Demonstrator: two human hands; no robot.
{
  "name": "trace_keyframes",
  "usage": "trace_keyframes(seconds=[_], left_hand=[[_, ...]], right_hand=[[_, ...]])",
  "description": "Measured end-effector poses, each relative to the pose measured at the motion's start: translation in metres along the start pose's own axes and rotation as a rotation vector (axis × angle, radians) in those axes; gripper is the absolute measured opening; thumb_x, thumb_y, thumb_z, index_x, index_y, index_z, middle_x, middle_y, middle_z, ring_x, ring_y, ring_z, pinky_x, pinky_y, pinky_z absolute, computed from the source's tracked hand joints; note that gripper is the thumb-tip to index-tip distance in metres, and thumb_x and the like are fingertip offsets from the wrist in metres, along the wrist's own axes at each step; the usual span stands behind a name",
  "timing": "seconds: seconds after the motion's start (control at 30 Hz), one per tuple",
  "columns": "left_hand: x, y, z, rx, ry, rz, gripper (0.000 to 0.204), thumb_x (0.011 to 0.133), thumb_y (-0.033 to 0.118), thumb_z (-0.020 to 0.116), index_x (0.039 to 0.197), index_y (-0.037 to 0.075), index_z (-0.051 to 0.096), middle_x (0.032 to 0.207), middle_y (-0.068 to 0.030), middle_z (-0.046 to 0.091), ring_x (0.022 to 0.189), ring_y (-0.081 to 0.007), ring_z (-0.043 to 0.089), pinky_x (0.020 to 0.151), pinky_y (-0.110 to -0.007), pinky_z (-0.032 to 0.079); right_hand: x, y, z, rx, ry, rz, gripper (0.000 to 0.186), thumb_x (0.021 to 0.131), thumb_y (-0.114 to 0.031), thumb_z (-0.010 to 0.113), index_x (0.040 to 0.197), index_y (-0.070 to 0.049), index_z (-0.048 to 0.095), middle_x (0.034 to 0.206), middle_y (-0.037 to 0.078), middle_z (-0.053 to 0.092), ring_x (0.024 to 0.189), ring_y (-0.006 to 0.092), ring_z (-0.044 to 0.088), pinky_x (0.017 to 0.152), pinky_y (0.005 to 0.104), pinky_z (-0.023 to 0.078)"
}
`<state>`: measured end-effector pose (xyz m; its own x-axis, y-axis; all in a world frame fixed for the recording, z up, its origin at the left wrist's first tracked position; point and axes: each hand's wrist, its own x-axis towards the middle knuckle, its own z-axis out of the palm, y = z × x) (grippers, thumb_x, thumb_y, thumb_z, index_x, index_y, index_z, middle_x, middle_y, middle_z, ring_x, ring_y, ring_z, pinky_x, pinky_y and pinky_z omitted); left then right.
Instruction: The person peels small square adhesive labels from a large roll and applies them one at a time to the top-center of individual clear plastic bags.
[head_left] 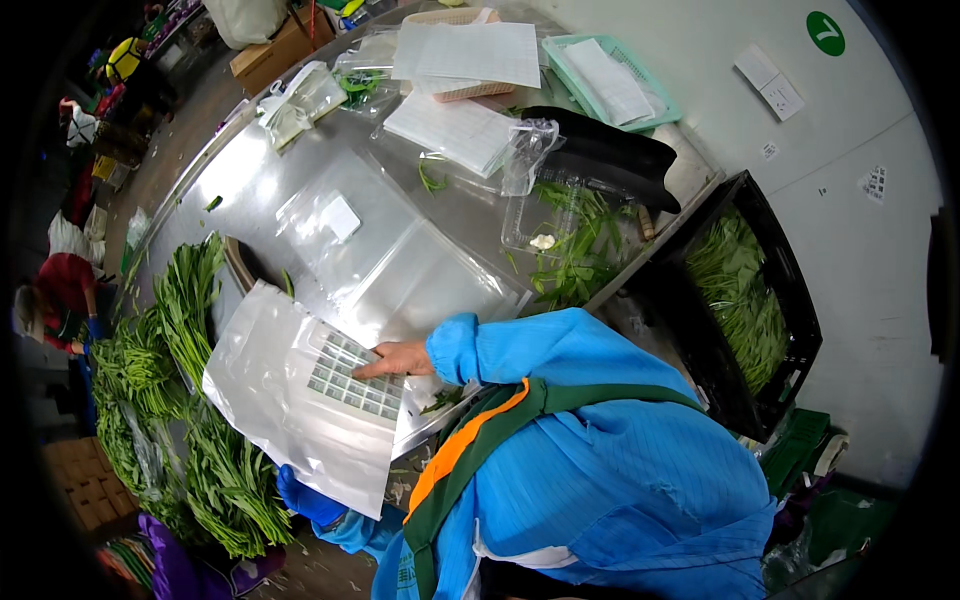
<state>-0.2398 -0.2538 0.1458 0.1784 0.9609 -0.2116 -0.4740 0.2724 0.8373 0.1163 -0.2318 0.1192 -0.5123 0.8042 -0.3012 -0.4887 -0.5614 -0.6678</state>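
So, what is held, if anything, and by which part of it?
The white sheet, apparently at its lower edge, by the left hand; the right hand touches its labels.

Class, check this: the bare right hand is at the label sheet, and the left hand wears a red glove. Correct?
Not quite: the head view shows the left hand wearing a blue glove. The bare right hand is at the label sheet.

The white sheet (290,390) hides part of the gloved left hand (312,497), marks on its labels (345,378) are too small to read, and the frame crops a far-left white sack (246,18).
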Motion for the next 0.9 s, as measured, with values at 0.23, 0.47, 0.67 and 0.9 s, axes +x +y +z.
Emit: trace_keyframes(seconds=[0.23, 0.47, 0.67, 0.9], left_hand=[[0.037, -0.025, 0.143, -0.330, -0.098, 0.118, 0.054, 0.099, 0.039, 0.036, 0.140, 0.004, 0.035, 0.141, -0.0139, 0.040, 0.123, -0.0267, 0.045, 0.103, -0.042, 0.038], [0.086, -0.086, 0.240, -0.263, -0.043, -0.161, 0.050, 0.096, 0.030, 0.048, 0.138, 0.005, 0.040, 0.140, -0.0117, 0.045, 0.123, -0.0281, 0.047, 0.106, -0.045, 0.034], [0.108, -0.139, 0.320, -0.216, -0.070, -0.077, 0.049, 0.094, 0.020, 0.051, 0.141, 0.014, 0.039, 0.140, -0.0081, 0.045, 0.126, -0.0262, 0.045, 0.104, -0.044, 0.037], [0.102, -0.173, 0.336, -0.330, 0.027, -0.158, 0.047, 0.095, 0.020, 0.050, 0.140, 0.010, 0.038, 0.139, -0.0092, 0.044, 0.125, -0.0275, 0.045, 0.105, -0.043, 0.037]], right_hand=[[-0.054, -0.064, -0.034, -0.385, 0.229, -0.225, 0.044, 0.078, -0.017, 0.076, 0.115, 0.001, 0.060, 0.104, 0.008, 0.067, 0.093, 0.0141, 0.062, 0.080, 0.0298, 0.049], [-0.124, -0.115, -0.104, -0.170, 0.428, -0.405, 0.057, 0.083, -0.024, 0.071, 0.131, -0.003, 0.049, 0.126, 0.013, 0.058, 0.103, 0.0208, 0.061, 0.088, 0.0336, 0.049], [-0.177, -0.103, -0.137, 0.634, 0.084, -0.704, 0.071, 0.092, -0.051, 0.051, 0.147, -0.014, 0.026, 0.142, 0.011, 0.043, 0.128, 0.0232, 0.044, 0.105, 0.0395, 0.038], [-0.187, -0.102, -0.151, 0.389, 0.341, -0.517, 0.064, 0.089, -0.030, 0.060, 0.143, -0.011, 0.032, 0.138, 0.008, 0.046, 0.123, 0.0218, 0.047, 0.102, 0.0389, 0.039]])
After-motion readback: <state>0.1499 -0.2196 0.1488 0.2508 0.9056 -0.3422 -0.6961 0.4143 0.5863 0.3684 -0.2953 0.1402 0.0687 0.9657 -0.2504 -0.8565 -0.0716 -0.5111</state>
